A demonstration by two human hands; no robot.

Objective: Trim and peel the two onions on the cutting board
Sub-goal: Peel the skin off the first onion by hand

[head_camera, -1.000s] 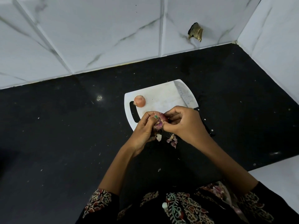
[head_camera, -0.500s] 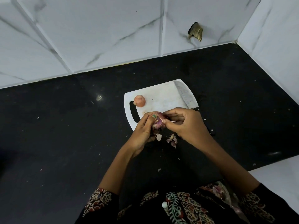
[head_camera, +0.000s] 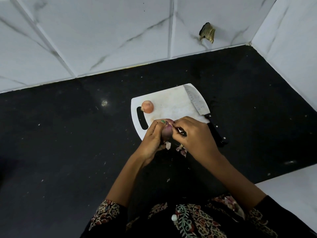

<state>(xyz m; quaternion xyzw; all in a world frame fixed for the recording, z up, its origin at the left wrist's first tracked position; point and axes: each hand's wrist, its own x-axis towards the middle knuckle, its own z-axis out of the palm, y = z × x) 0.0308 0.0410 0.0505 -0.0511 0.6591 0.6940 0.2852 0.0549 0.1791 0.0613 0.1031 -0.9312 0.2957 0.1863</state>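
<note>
The left hand (head_camera: 151, 140) grips the purple onion (head_camera: 167, 133) over the near edge of the cutting board (head_camera: 171, 103), fingers curled round it. The right hand (head_camera: 193, 134) has shifted its pinch up to the onion's top, so peeling of this one goes on. Skin scraps (head_camera: 181, 150) lie on the surface below. The second onion (head_camera: 147, 106) waits unpeeled beside the board's handle slot; the knife (head_camera: 197, 102) rests along its right edge.
</note>
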